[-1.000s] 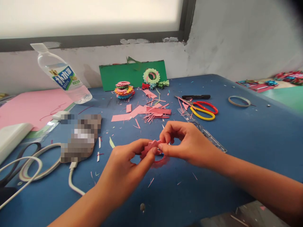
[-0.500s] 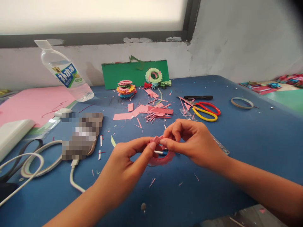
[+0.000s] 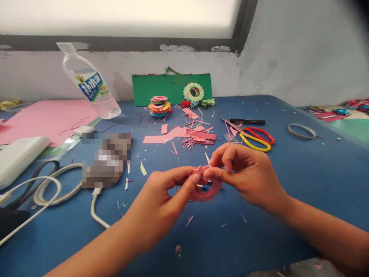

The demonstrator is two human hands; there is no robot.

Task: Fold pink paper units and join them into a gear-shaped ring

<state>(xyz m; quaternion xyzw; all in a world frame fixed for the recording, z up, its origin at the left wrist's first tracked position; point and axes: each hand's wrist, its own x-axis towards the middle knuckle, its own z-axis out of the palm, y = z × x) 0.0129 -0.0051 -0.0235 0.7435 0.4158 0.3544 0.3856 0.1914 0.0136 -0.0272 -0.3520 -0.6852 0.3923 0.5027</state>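
Note:
Over the blue table, both hands pinch a small pink paper ring with a zigzag edge. My left hand grips its left side between thumb and forefinger. My right hand pinches the top of the ring from the right, fingers curled. A thin white strip end pokes up beside the right thumb. Part of the ring is hidden behind the fingers.
Pink paper scraps lie beyond the hands, with red-and-yellow scissors, a black marker and a tape ring to the right. A leaning water bottle, pink sheet, cables and stacked paper rosettes stand left and back.
The hands have shifted slightly right and the ring has opened out, showing more of its round shape. The view has drifted left.

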